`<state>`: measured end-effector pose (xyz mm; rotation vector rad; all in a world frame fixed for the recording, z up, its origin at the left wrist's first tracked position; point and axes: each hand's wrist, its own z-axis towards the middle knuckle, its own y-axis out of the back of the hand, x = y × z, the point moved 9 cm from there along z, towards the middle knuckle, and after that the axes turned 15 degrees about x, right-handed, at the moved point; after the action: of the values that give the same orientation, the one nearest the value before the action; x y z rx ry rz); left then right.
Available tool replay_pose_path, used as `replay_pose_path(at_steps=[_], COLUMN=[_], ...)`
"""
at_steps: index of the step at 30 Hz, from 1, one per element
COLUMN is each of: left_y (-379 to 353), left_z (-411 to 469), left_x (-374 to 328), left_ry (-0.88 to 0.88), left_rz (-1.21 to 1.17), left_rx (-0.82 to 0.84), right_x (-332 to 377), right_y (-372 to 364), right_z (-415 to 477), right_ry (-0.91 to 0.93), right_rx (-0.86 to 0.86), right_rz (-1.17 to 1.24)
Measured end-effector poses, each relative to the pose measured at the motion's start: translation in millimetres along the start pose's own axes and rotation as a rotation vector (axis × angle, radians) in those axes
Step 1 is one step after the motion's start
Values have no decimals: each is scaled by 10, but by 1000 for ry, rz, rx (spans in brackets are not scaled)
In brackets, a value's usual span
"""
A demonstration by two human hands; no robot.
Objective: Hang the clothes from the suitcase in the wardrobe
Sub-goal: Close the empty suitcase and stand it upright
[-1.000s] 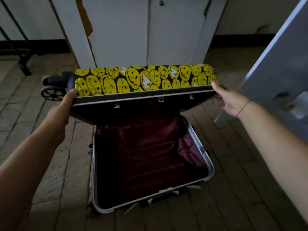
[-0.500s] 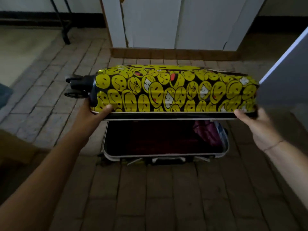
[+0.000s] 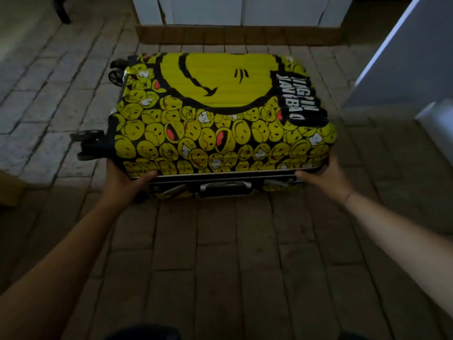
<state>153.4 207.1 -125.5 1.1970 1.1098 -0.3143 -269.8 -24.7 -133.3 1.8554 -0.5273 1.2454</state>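
A suitcase (image 3: 220,119) with a yellow smiley-face cover lies flat on the brick floor, its lid down on the base. Its grey side handle (image 3: 225,187) faces me and its black wheels (image 3: 90,146) stick out to the left. My left hand (image 3: 125,180) grips the lid's near left corner. My right hand (image 3: 323,177) grips the near right corner. The white wardrobe (image 3: 235,11) stands just behind the suitcase. No clothes are visible; the inside of the suitcase is hidden.
An open pale door panel (image 3: 404,60) juts in at the right, close to the suitcase. A dark stand leg (image 3: 62,11) rests at the far left. A brown box corner (image 3: 9,190) shows at the left edge. Brick floor (image 3: 220,253) stretches toward me.
Both hands have swung the lid down from raised to lying on the base, hiding the red lining. The view has tilted further down.
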Motion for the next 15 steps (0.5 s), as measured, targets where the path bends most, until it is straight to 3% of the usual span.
replay_pose_path(at_steps=[8, 15], left_y=[-52, -380], left_z=[-57, -334], left_x=[116, 205], left_ry=[-23, -12], left_rz=[32, 146], left_rx=[-43, -121], right_x=[-220, -342], right_y=[-88, -246], right_z=[6, -48], right_ry=[22, -70], right_rx=[-24, -133], right_rz=[-270, -421])
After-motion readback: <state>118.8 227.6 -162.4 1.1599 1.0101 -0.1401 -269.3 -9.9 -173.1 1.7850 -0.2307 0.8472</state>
